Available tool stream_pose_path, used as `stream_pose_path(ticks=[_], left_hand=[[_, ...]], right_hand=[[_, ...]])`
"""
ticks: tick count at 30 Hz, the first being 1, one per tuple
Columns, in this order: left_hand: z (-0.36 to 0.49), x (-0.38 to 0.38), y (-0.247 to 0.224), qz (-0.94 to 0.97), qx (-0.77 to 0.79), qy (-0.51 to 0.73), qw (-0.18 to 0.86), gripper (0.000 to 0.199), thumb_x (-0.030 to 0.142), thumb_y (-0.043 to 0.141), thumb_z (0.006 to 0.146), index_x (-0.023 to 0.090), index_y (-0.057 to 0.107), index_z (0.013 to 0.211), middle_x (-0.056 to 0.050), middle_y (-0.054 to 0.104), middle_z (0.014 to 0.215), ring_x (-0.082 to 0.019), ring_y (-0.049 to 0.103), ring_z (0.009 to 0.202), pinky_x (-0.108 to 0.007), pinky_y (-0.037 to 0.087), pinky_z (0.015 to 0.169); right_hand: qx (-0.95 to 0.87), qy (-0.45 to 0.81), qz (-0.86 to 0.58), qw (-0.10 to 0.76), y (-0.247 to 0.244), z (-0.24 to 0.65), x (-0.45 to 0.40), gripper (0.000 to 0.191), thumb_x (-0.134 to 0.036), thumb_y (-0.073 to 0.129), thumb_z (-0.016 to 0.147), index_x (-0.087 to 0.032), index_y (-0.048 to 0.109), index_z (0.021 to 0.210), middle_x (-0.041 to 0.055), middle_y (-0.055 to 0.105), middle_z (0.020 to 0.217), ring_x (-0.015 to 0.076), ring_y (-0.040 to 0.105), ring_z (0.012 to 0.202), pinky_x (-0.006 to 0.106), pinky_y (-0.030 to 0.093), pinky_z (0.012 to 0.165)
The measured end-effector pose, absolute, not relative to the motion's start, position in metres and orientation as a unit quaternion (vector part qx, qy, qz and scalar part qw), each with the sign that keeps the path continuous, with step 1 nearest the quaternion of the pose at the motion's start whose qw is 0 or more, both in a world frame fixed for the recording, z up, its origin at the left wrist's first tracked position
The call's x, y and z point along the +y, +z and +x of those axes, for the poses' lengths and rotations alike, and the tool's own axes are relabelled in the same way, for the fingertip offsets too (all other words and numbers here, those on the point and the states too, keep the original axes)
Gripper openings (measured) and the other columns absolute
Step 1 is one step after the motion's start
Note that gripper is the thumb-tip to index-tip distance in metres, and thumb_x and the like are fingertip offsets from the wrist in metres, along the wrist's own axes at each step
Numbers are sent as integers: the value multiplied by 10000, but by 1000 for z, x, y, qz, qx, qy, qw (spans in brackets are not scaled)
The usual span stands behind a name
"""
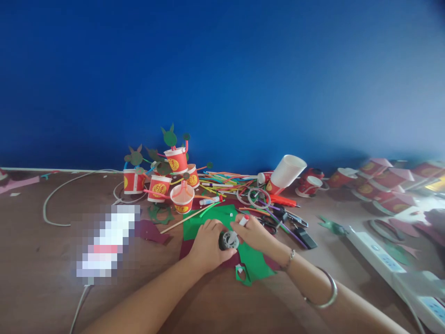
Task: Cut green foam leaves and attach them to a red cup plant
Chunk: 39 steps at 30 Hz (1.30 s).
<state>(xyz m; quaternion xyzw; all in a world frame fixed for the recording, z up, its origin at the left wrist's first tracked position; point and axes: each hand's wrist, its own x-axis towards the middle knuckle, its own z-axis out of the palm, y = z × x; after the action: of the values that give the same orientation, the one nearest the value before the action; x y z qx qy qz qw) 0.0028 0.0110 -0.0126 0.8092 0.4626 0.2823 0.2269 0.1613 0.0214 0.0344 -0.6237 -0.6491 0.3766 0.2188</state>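
My left hand [209,245] is closed around a roll of black tape [222,241] with a pale, ring-shaped core [231,240] facing me. In my right hand [255,235] is a white marker [244,221] with a red end, tilted so that its lower end meets the core. Whether it marks or only touches the core cannot be made out. Beneath both hands lie green paper [255,262] and dark red paper [187,249]. A small green cut-out piece [247,277] with a hole sits just in front of them.
Paper-cup figures [159,189] stand at the back left. Behind my hands are coloured straws [225,181], a white tube with red cap [209,201], scissors [268,224] and a tall white cup stack [288,172]. Power strips [373,250] with cables lie at the right; a pixelated device [109,243] at left.
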Motion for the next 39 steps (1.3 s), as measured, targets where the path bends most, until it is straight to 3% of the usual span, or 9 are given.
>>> stream_pose_path(ticks=[5, 11, 16, 22, 27, 35, 39], left_hand=[[3, 11, -11, 810, 467, 280, 218, 374, 348, 731, 609, 223, 552, 914, -36, 586, 961, -247, 523, 958, -380, 413, 810], [2, 10, -9, 808, 472, 278, 217, 410, 354, 731, 606, 218, 539, 942, -51, 588, 1003, -267, 522, 987, -400, 418, 812], [2, 10, -8, 811, 476, 266, 212, 410, 363, 730, 609, 217, 536, 939, -48, 583, 983, -263, 523, 976, -393, 418, 799], [2, 9, -8, 811, 472, 280, 205, 367, 338, 702, 638, 225, 523, 938, -38, 581, 975, -249, 521, 968, -374, 401, 781], [1, 8, -8, 808, 472, 286, 207, 306, 290, 698, 624, 225, 512, 859, -37, 586, 967, -246, 519, 966, -363, 387, 766], [3, 9, -7, 806, 479, 270, 219, 280, 266, 683, 620, 231, 543, 860, -23, 589, 944, -238, 508, 963, -361, 381, 785], [2, 9, -4, 806, 475, 267, 231, 279, 343, 682, 641, 233, 553, 863, -20, 587, 936, -232, 508, 951, -354, 378, 784]], right_hand=[[-687, 333, -638, 97, 54, 149, 34, 260, -206, 469, 712, -191, 419, 457, -34, 458, 371, 80, 379, 367, 210, 260, 401], [-733, 234, -636, 61, 64, 138, 35, 316, -235, 508, 704, -201, 407, 406, -12, 456, 367, 104, 407, 377, 233, 244, 423], [-780, 132, -612, 0, 72, 130, 28, 201, -239, 467, 771, -187, 584, 615, 40, 584, 506, 168, 554, 521, 244, 260, 469], [-829, 19, -558, -22, 65, 133, 15, 156, -197, 462, 809, -173, 597, 736, 48, 617, 566, 173, 572, 546, 268, 257, 517], [-852, -5, -522, 28, 58, 140, 2, 212, -196, 423, 850, -172, 588, 720, 41, 597, 568, 169, 539, 563, 290, 286, 588], [-853, 75, -483, 185, 38, 160, -14, 193, -189, 413, 873, -189, 537, 725, 15, 579, 658, 147, 512, 646, 285, 328, 670], [-823, 147, -497, 235, 30, 167, -17, 164, -210, 431, 872, -198, 526, 738, 15, 588, 708, 150, 512, 692, 297, 351, 695]])
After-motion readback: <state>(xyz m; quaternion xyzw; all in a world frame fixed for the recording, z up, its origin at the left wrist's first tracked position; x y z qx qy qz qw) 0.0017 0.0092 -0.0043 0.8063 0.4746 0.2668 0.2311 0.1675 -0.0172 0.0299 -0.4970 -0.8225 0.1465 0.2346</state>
